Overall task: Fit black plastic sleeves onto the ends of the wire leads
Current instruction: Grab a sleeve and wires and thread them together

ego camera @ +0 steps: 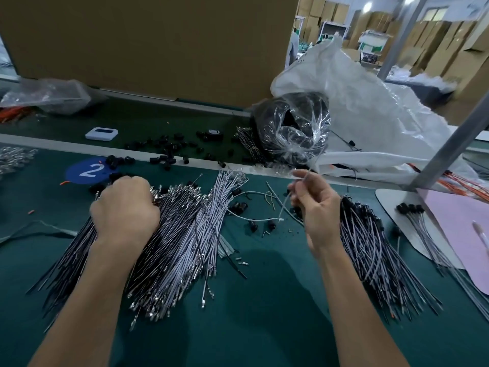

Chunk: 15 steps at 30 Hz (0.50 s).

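Note:
A big fan of black and grey wire leads with bare metal terminals lies on the green table in front of me. My left hand is curled into a fist over the top of this pile, its fingers hidden. My right hand is raised to the right and pinches a thin grey lead that hangs down from its fingers. Loose black plastic sleeves are scattered along the back of the table. A second pile of leads with black sleeves on their ends lies to the right.
A clear bag of black parts and a large white plastic sack stand at the back right. A brown cardboard wall closes the back. A metal post rises at right beside a pink sheet. A small white device lies behind.

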### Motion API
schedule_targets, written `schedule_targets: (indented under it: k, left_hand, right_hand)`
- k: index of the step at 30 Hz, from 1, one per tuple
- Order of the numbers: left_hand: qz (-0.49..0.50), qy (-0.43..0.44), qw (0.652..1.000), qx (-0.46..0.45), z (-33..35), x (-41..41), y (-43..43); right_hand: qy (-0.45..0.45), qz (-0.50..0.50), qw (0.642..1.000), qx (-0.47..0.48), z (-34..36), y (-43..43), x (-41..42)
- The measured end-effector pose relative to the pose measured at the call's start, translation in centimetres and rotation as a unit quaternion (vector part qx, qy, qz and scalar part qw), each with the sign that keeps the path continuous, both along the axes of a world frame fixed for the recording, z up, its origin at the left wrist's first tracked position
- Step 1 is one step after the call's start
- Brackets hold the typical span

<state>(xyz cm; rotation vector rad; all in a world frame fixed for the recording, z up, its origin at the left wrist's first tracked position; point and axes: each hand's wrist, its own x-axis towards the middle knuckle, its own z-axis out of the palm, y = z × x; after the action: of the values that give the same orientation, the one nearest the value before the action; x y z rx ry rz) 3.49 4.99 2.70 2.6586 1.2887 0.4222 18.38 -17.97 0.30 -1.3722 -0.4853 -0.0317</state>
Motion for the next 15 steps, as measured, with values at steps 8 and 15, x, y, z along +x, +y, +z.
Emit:
schedule_targets:
  k: [8, 15]
  left_hand:
    - [-0.02, -0.121, 0.992, 0.031, 2.7, -1.2, 0.2]
    - [-0.184, -0.238, 0.935, -0.19, 3.6, 0.2, -1.2]
  right_hand:
    - [-0.103, 0.018, 0.992, -0.066, -0.1, 0.7, -1.2]
    - [-0.148, -0.057, 0.984, -0.083, -0.8, 1.6, -1.9]
